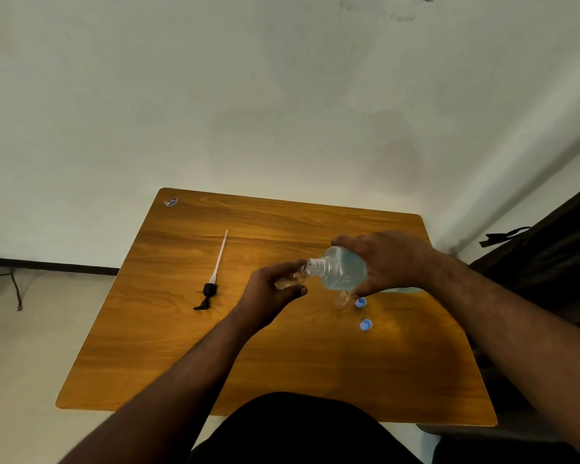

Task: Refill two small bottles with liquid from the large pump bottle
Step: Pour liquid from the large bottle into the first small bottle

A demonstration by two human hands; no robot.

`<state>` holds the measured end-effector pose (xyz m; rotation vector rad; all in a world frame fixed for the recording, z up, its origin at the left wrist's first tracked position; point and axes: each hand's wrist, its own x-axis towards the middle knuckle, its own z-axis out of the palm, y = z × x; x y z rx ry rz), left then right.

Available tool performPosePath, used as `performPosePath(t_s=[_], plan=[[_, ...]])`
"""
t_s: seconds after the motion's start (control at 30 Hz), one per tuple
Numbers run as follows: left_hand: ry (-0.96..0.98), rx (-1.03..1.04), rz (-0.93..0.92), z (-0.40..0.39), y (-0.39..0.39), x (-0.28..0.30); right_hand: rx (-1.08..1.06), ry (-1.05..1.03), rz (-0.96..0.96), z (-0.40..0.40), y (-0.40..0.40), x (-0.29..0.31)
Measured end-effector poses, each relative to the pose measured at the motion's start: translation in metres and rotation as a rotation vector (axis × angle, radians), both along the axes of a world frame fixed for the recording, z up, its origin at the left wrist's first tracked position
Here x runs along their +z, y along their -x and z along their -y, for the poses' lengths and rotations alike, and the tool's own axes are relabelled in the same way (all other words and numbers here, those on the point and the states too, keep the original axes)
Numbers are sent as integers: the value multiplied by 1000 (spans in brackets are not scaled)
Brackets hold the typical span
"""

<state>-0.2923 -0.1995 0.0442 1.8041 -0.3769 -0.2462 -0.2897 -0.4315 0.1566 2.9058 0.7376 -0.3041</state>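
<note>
My right hand (385,261) grips the large clear bottle (340,271) of pale blue liquid, tipped on its side above the table with its open threaded neck pointing left. My left hand (270,291) holds a small clear bottle (290,279), tilted, its mouth right at the large bottle's neck. A second small clear bottle (341,300) stands on the table under the large one, partly hidden. Two blue caps (361,302) (366,324) lie on the table just right of it. The black pump head with its long white tube (215,272) lies loose at the left.
The wooden table (181,356) stands against a pale wall. A small sticker (171,201) sits at its far left corner. Dark furniture with a strap (506,234) is at the right. A cable (15,289) hangs at the left wall.
</note>
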Motion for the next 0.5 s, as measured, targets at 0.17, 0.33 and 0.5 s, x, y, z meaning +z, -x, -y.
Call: performPosePath(t_s=[0.17,0.33,0.5], plan=[[1,-5,9,0,1,-2,1,10,-4,0,0,0],[9,-5,3,0,2,-1,-10,10,-20,-1,-1,1],[11,-3,13,-1,2,0,-13,-17,-37,-3,-1,3]])
